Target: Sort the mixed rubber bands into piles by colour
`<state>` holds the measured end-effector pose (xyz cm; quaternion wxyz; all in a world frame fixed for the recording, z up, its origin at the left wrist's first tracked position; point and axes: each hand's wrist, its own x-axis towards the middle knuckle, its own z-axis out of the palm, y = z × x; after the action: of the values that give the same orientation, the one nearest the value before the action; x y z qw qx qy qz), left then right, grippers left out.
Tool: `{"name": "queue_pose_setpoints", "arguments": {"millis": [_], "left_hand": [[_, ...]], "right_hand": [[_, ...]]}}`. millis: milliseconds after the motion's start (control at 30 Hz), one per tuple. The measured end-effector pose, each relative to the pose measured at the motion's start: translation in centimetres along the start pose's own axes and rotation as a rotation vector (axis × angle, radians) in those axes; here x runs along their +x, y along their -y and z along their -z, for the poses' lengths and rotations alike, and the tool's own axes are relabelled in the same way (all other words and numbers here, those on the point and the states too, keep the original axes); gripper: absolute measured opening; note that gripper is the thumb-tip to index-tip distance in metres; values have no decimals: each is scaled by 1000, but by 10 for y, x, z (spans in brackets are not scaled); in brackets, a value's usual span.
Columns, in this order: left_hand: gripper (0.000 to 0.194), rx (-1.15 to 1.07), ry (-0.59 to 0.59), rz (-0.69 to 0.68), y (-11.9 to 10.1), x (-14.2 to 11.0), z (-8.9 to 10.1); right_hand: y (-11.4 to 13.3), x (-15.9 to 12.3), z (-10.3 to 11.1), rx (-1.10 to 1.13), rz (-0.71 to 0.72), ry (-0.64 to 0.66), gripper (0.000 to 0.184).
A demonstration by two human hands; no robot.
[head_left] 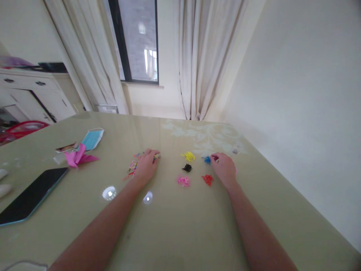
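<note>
Five small heaps of thin, curled strands that look like little rubber bands lie on the table: yellow [188, 156], black [187, 168], pink [183, 181], red [207, 180] and blue [207, 160]. At the blue heap's right edge, my right hand [225, 168] has thumb and finger pinched together; what is between them is hidden. My left hand [147, 164] rests over a loose mix of coloured bands [132, 168], covering part of it. Its fingers stretch out to the right, with a few dark and pale bits showing by the fingertips.
To the left lie a black-screened tablet [34, 192], a pink folded piece [79, 157] and a blue face mask [92, 139]. Light reflections show on the glossy tabletop [180, 233]. A white wall [304, 94] runs along the right; curtains [203, 56] and a window stand behind.
</note>
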<state>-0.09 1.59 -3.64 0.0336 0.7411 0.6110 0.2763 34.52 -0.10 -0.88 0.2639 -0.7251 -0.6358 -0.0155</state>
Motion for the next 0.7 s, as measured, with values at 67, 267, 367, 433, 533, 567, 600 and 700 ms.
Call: {"name": "queue_pose_setpoints", "arguments": {"millis": [67,267,367,433,533,567,600,700], "left_hand": [[27,62,12,-21,-1,0,0],[23,116,101,-79,-9,-1,4],[19,161,66,-61,-16,-2,7],[19,161,14,-71,-22,-3,10],[21,-20,-82,-147,-34,-7,17],[22,-124,-111,-184,-39,-9,19],[23,-236,-134,-222,-44,-12,21],[20,-506,-172,-314,-64,-22,27]], "right_hand": [[2,0,1,-1,4,-7,21],[8,-1,3,49,48,-57,24],[16,-4,7,123,92,-98,25],[25,-9,11,198,140,-121,26],[46,-20,18,368,237,-119,26],[54,-24,19,435,262,-100,26],[61,-29,21,506,273,-73,26],[82,-43,22,705,292,66,24]]}}
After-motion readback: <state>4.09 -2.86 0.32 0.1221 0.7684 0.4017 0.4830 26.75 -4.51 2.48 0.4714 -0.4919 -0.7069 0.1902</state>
